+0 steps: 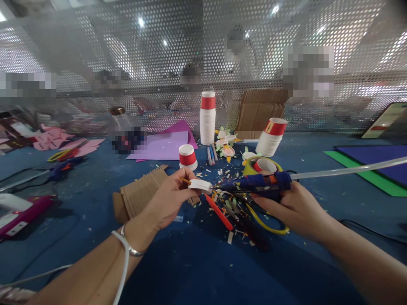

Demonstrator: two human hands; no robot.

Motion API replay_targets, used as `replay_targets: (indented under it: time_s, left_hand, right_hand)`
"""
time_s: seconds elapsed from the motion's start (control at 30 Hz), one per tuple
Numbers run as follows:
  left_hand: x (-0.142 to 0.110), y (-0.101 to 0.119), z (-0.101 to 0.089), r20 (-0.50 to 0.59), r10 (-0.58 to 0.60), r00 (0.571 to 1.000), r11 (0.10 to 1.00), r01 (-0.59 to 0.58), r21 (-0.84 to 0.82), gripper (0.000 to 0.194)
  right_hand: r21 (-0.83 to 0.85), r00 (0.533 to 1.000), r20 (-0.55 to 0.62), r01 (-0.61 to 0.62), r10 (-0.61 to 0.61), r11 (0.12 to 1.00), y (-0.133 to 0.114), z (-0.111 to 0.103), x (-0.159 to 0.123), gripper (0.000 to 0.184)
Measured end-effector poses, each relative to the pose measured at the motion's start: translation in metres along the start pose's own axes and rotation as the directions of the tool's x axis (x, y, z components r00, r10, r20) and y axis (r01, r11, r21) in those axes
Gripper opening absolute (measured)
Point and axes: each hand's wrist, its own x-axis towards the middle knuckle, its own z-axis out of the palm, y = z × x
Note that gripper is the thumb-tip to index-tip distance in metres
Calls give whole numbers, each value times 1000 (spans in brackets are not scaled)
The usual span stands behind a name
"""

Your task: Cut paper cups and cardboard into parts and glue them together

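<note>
My left hand (167, 198) pinches a short white paper disc with a rim (199, 185), which looks like a cut-off cup bottom. A thin orange piece (184, 180) shows at its left side. My right hand (297, 207) is wrapped round a dark blue hot glue gun (251, 183), and a long clear glue stick (349, 170) juts out of its back. The gun's nozzle points left and is at the disc's right edge; whether they touch I cannot tell. Beneath lie a red pen (219, 212) and yellow-handled scissors (267, 225), partly hidden by the gun.
Paper scraps litter the blue table (197, 271). Behind stand a red-and-white cup (187, 156), stacked cups (207, 123), a leaning cup stack (271, 137) and small paper turtles (228, 151). Yellow tape (251, 166) is near the gun. Cardboard (140, 192) lies left, a second glue gun (65, 168) farther left.
</note>
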Motion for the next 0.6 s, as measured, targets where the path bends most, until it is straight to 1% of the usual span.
replay_targets:
  time_s: [0.2,0.43,0.6]
  left_hand:
    - [1,-1,0,4,-13,1000,1000,13,-6,28]
    - [1,-1,0,8,-14,1000,1000,14,7,25]
    - [0,0,0,9,-28,1000,1000,28,-11,27]
  right_hand:
    - [8,1000,-5,21,-21,1000,-1,0,1,31]
    - [21,1000,14,-4,3,1000,-5,-1,2,30]
    - [38,1000,-13,11,-10,999,-6,-1,2,33]
